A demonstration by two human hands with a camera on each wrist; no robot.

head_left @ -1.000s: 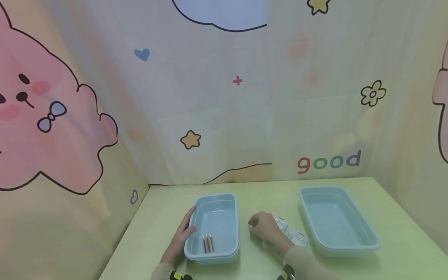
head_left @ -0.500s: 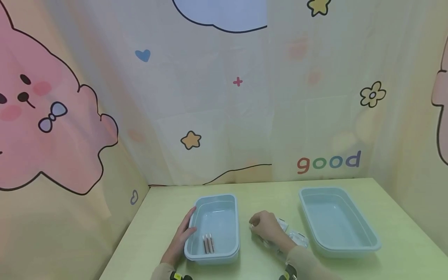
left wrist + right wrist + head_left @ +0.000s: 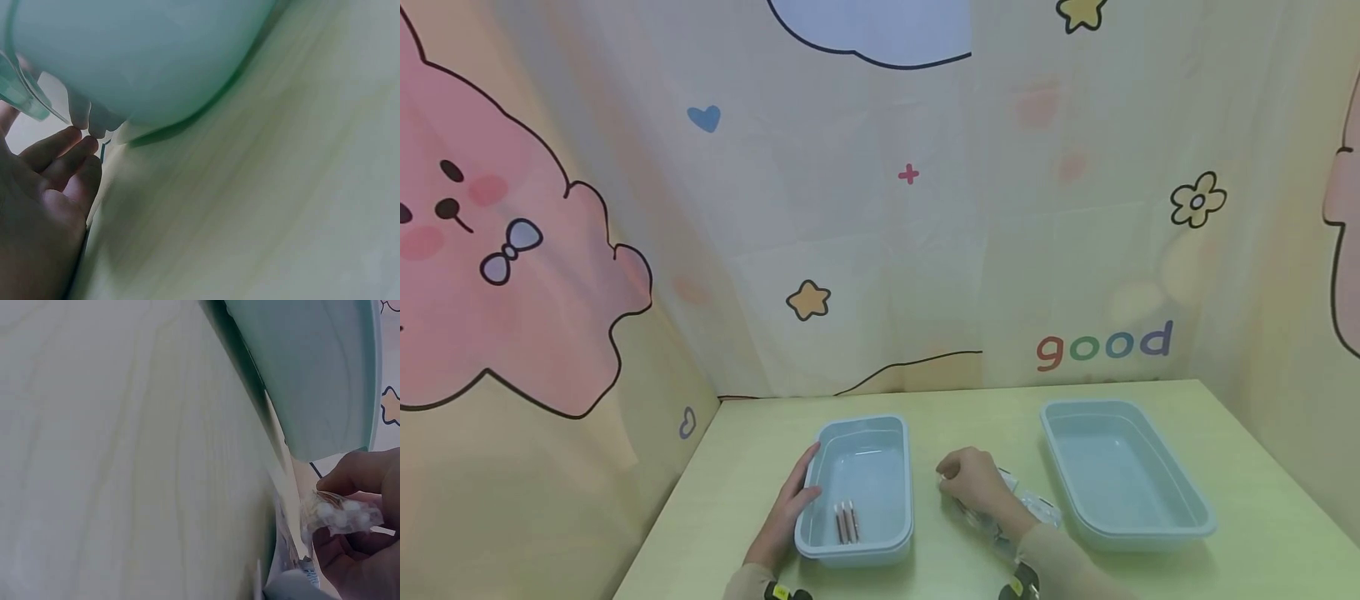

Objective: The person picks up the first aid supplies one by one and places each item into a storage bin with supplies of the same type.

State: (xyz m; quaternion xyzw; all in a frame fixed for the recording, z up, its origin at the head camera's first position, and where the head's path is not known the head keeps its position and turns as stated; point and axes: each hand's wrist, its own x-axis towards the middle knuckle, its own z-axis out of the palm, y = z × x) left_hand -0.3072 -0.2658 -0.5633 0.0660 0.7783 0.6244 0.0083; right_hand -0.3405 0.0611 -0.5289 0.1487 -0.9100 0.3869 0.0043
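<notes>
My left hand point(image 3: 786, 510) holds the left rim of a light blue plastic tray point(image 3: 902, 492), its thumb over the edge and its fingers against the outer wall point(image 3: 137, 69). Inside the tray, near its front, lie three thin brown swabs point(image 3: 846, 522) with white tips, side by side. To the right of this tray, my right hand point(image 3: 976, 482) pinches a clear plastic packet of cotton swabs point(image 3: 340, 515) between thumb and fingers. White cotton tips show through the film. In the head view the hand hides most of that packet.
A second light blue tray point(image 3: 1116, 467) stands at the right of the pale wood table point(image 3: 760, 442). Between the trays, beside my right wrist, lie clear plastic packets point(image 3: 1041, 507). A printed curtain point(image 3: 880, 233) hangs behind the table.
My right hand has shifted very slightly to the right and away from me, still pinching the packet. The left hand and both trays stay put.
</notes>
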